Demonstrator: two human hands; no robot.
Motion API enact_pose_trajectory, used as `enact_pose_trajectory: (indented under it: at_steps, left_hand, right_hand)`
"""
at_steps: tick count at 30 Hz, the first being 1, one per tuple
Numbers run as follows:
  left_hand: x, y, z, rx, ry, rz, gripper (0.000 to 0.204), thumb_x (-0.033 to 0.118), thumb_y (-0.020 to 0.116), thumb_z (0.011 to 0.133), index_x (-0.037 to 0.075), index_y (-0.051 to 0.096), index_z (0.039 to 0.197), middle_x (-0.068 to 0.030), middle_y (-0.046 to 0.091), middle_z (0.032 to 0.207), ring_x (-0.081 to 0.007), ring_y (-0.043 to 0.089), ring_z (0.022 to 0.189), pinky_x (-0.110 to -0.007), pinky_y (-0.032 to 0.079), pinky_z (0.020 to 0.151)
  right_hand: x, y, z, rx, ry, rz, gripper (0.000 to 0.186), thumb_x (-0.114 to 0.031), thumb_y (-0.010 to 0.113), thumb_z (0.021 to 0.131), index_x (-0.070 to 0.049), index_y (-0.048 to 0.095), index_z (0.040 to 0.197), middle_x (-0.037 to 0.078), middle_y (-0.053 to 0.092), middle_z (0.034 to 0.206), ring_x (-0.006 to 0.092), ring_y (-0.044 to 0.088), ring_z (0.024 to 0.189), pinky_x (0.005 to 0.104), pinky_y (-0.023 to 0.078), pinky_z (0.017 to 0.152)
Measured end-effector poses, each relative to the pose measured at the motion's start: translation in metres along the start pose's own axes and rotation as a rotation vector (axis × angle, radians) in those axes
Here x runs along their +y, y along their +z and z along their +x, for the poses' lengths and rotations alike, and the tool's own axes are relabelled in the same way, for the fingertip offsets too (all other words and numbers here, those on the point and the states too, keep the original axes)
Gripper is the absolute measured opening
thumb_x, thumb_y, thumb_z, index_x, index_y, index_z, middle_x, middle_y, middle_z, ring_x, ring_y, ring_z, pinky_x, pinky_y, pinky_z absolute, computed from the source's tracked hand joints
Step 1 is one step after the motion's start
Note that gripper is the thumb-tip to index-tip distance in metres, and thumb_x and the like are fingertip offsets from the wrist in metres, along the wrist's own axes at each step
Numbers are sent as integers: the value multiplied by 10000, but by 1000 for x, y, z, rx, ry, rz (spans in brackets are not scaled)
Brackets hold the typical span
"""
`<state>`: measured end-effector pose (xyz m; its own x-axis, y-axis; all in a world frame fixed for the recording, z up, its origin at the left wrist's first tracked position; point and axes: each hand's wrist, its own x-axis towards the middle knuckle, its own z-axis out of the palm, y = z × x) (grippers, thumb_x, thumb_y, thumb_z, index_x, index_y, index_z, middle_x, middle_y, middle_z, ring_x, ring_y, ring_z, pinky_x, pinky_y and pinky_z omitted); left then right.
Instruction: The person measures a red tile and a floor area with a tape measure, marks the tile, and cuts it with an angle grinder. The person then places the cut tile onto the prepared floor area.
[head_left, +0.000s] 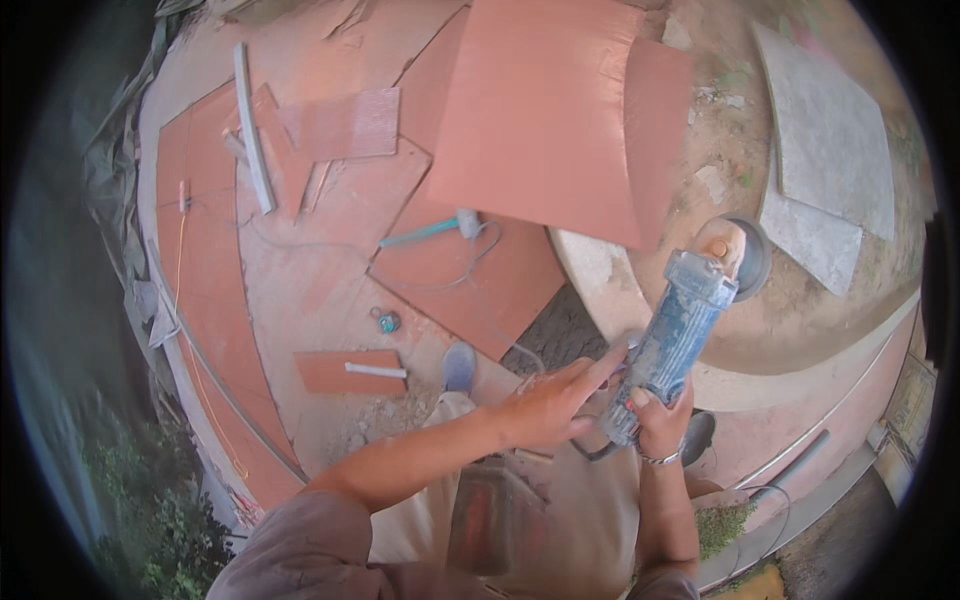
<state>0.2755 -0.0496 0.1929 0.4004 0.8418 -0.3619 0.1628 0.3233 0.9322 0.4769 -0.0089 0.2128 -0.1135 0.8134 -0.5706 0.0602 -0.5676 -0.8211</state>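
Note:
My right hand [662, 420] is wrapped round the rear body of a blue, dust-covered angle grinder [683, 322]. The grinder is tilted, its disc guard [752, 262] at the far upper end. Beside its body is my left hand [560, 402], fingers stretched out and reaching toward the tool. Whether the fingertips touch the casing I cannot tell. A cord loops below the grinder's back end. Large red tiles lie ahead of my hands, the nearest big tile [540, 120] overlapping others.
A mallet with a teal handle [420, 234] lies on a tile. Left of my foot are a small teal round tool [388, 321] and a cut tile piece [315, 372] with a white strip on it. Grey slabs [835, 130] lie at right, past a curved concrete edge [600, 280].

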Motion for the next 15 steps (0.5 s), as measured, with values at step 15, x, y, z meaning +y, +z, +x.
enact_pose_trajectory:
  at_steps: [15]
  left_hand:
    - [154, 2, -200, 215, -33, -601, 756, 307, 829, 869, 5, 457, 1455, -111, 599, 1294, -215, 600, 1200, -381, 500, 1033]
  right_hand:
    - [-98, 137, -223, 82, -512, -591, 701, -226, 805, 808, 52, 510, 1380, 202, 651, 1144, 369, 670, 1027, 419, 531, 914]
